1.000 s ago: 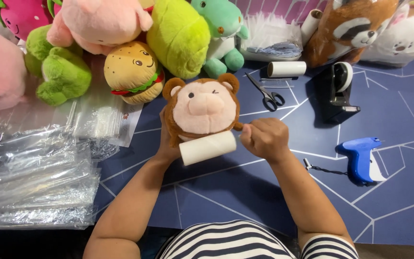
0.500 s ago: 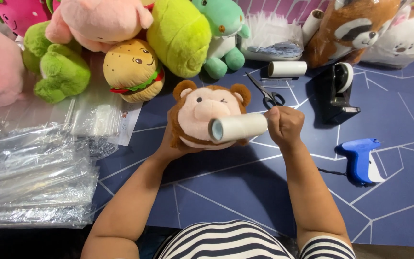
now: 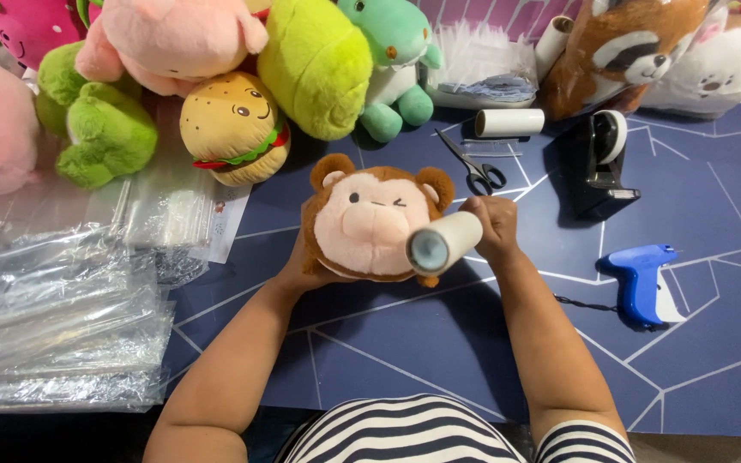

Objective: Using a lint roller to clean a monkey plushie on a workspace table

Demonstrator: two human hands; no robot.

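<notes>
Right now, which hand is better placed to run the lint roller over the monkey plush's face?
Right. The right hand already grips the lint roller, whose roll lies against the monkey plush beside its snout. The left hand is under the plush's far side, propping it up.

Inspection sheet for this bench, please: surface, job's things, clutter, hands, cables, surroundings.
Surface: blue mat with white line pattern.
Job's things: monkey plush held face up; lint roller at its right cheek, end toward the camera.
Clutter: scissors, spare roll, tape dispenser, blue tag gun, stack of clear bags.
Hands: left hand cups the monkey from below-left; right hand grips the roller's handle.
Cables: nothing seen; only a short dark chain by the tag gun.
Surroundings: plush toys along the far edge, some bagged.
</notes>
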